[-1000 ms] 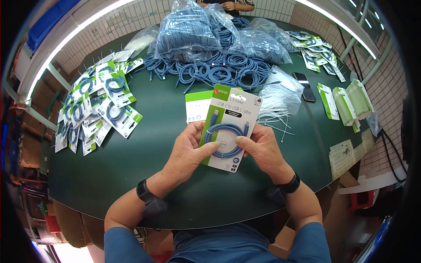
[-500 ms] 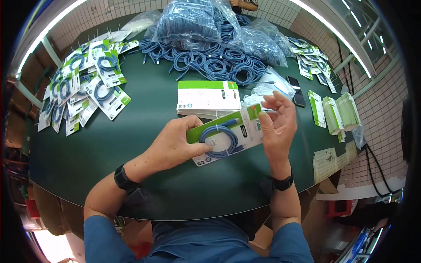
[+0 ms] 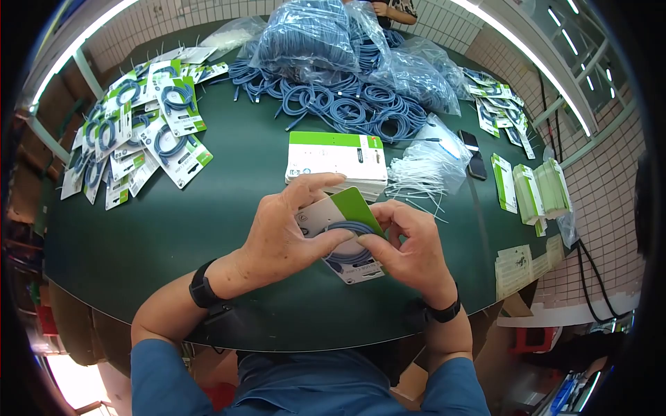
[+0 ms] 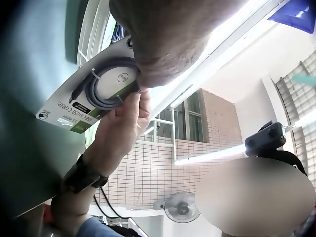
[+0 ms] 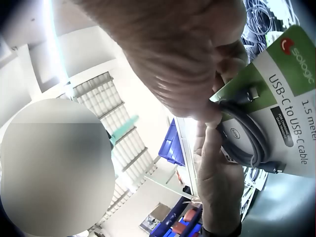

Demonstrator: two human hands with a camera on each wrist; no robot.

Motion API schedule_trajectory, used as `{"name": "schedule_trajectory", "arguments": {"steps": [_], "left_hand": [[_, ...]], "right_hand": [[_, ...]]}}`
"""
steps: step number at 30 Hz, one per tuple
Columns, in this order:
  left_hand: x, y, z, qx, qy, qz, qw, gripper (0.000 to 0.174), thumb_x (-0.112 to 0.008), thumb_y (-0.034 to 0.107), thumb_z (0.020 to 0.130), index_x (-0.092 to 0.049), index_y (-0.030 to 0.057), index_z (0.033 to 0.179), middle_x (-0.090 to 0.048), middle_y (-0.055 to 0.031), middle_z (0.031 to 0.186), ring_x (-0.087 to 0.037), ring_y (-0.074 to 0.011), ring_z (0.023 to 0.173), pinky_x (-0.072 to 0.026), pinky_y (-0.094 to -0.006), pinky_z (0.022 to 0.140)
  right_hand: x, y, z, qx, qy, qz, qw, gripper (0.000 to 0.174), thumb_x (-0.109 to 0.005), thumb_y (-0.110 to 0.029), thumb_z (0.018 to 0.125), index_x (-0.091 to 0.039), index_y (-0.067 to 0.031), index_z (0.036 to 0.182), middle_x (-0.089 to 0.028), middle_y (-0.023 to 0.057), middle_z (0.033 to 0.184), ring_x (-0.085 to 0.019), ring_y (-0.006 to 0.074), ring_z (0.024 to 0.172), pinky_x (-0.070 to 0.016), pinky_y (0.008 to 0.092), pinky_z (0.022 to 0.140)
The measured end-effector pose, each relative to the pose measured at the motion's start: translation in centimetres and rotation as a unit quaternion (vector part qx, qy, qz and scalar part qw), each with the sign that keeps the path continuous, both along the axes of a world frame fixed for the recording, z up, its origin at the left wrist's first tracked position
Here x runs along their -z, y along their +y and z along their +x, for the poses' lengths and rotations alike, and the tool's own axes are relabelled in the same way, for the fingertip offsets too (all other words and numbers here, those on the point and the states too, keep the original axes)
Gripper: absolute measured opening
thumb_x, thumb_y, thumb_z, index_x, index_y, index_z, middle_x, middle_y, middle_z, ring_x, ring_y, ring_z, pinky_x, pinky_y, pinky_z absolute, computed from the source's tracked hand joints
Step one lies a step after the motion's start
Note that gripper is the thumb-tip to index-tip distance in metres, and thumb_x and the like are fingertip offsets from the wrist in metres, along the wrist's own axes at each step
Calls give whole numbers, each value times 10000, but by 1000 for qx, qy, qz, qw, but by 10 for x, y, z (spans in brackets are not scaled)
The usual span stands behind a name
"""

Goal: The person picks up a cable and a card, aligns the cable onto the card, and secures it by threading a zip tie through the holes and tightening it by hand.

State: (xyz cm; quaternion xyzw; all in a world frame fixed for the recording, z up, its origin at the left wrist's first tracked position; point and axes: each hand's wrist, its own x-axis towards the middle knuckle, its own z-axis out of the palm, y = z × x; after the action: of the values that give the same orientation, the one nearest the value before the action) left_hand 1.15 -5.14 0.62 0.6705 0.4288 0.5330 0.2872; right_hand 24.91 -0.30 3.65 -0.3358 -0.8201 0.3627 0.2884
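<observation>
A green and white cardboard card (image 3: 355, 205) labelled as a USB-C cable carries a coiled blue cable (image 5: 249, 131) fastened to its front with thin white ties. It is tilted above the table, print upside down in the head view. My left hand (image 3: 277, 225) holds it from the left, thumb on the coil and index finger stretched past the card's top edge. My right hand (image 3: 415, 246) pinches the right side, its thumb tip close to the left thumb. Just behind lies a stack of similar cards (image 3: 334, 158) without cables.
Carded cables (image 3: 128, 132) are heaped on the left, with a smaller pile (image 3: 496, 100) back right. Bagged cables (image 3: 305, 41) and loose coils (image 3: 347, 104) fill the back. White ties (image 3: 416, 177), a phone (image 3: 473, 154) and more card stacks (image 3: 534, 191) lie to the right.
Both hands held the card upright at first. It then turned sideways in the left hand while the right hand opened away. Now it is upside down, with the right hand holding it again.
</observation>
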Motion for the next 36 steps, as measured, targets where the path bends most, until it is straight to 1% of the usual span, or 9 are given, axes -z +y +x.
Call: {"name": "schedule_trajectory", "arguments": {"steps": [4, 7, 11, 15, 22, 26, 27, 29, 36], "left_hand": [[-1, 1, 0, -13, -53, -95, 994, 615, -886, 76, 848, -592, -21, 1380, -749, -118, 1154, -730, -172, 1041, -576, -317, 956], [11, 6, 5, 3, -234, -154, 960, 586, -866, 73, 876, -590, -29, 1383, -747, -116, 1143, -732, -165, 982, -607, -277, 855], [9, 7, -7, 63, -224, -289, 928, 533, -831, 77, 911, -606, -44, 1379, -755, -128, 1169, -744, -175, 930, -616, -257, 667], [11, 3, -5, 92, -208, -314, 922, 471, -769, 49, 950, -605, -41, 1382, -750, -135, 1187, -755, -194, 960, -626, -239, 601], [3, 6, 3, 91, -295, -319, 896, 399, -696, 64, 1020, -593, -32, 1393, -720, -152, 1265, -752, -226, 1037, -691, -305, 673], [3, 8, -9, 90, -321, -306, 892, 386, -673, 103, 1051, -584, -26, 1405, -698, -163, 1314, -745, -242, 1075, -706, -335, 735], [3, 8, -11, 97, -331, -302, 889, 387, -667, 119, 1060, -580, -24, 1409, -691, -166, 1328, -743, -247, 1087, -709, -347, 757], [2, 9, -14, 90, -344, -297, 886, 376, -662, 123, 1063, -586, -28, 1399, -693, -168, 1322, -743, -252, 1090, -709, -360, 777], [2, 10, -15, 98, -366, -303, 874, 380, -663, 155, 1067, -607, -58, 1376, -719, -179, 1264, -753, -260, 1071, -696, -397, 858]], "right_hand": [[20, 5, 1, 17, 67, -60, 996, 236, -778, -11, 924, -680, 22, 1136, -723, 46, 976, -673, 65, 838, -557, 245, 710], [29, 7, 0, 20, 126, -105, 986, 218, -757, -9, 953, -644, 28, 1136, -715, 53, 1000, -674, 72, 867, -581, 252, 748], [33, 8, -1, 16, 124, -112, 986, 244, -741, 0, 970, -601, 41, 1166, -700, 68, 1030, -680, 89, 904, -592, 253, 800], [37, 8, -5, 7, 144, -138, 980, 254, -744, 0, 970, -604, 29, 1180, -692, 59, 1037, -680, 88, 922, -584, 247, 810], [47, 34, 13, 33, 181, -117, 976, 241, -740, -47, 997, -631, 18, 1203, -688, 24, 1011, -659, 84, 881, -550, 243, 745], [43, 64, 43, 202, -54, 98, 973, 149, -797, -102, 919, -738, 13, 991, -735, 96, 867, -708, 183, 803, -555, 309, 737], [48, 70, 54, 197, -48, 95, 975, 149, -797, -102, 919, -738, 13, 991, -735, 96, 867, -708, 183, 803, -555, 309, 737], [57, 79, 69, 261, -274, 171, 910, 187, -824, -168, 847, -763, -6, 917, -756, 161, 921, -732, 315, 837, -573, 400, 765], [60, 91, 78, 243, -311, 28, 918, 211, -800, -211, 859, -749, -8, 882, -740, 198, 921, -710, 406, 900, -567, 493, 815]]}}
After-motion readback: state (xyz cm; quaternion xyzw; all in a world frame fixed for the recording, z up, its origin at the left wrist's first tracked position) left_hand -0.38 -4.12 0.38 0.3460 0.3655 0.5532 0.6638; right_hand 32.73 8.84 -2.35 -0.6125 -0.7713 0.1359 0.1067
